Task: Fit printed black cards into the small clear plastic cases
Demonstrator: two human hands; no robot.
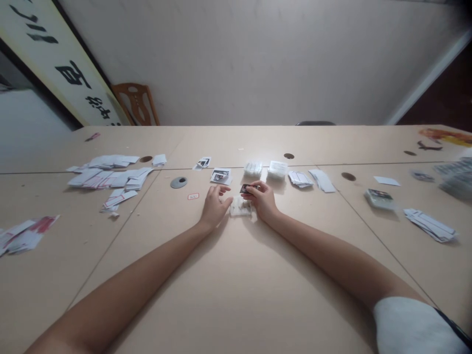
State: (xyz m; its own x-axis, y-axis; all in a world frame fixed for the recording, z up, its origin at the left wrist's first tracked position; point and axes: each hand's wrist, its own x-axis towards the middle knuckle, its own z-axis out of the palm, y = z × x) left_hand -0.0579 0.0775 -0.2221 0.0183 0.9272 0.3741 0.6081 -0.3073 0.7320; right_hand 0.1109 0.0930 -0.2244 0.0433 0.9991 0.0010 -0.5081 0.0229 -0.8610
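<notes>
Between my hands a clear plastic piece (240, 207) lies flat on the pale wooden table (236, 275). My right hand (262, 200) pinches a small dark picture card (248, 189) just above the plastic's far edge. At the plastic's left side, my left hand (217, 204) has its fingers apart and holds nothing. Beyond the hands lie picture cards (221, 176) and two stacks of clear plastic, one on the left (252, 170) and one on the right (277, 169).
Piles of white paper slips (106, 178) cover the left side, near a grey disc (179, 182). On the right are more slips (430, 225), a plastic stack with a dark card (379, 198) and further plastic packs (457, 178). A chair (136, 104) stands behind.
</notes>
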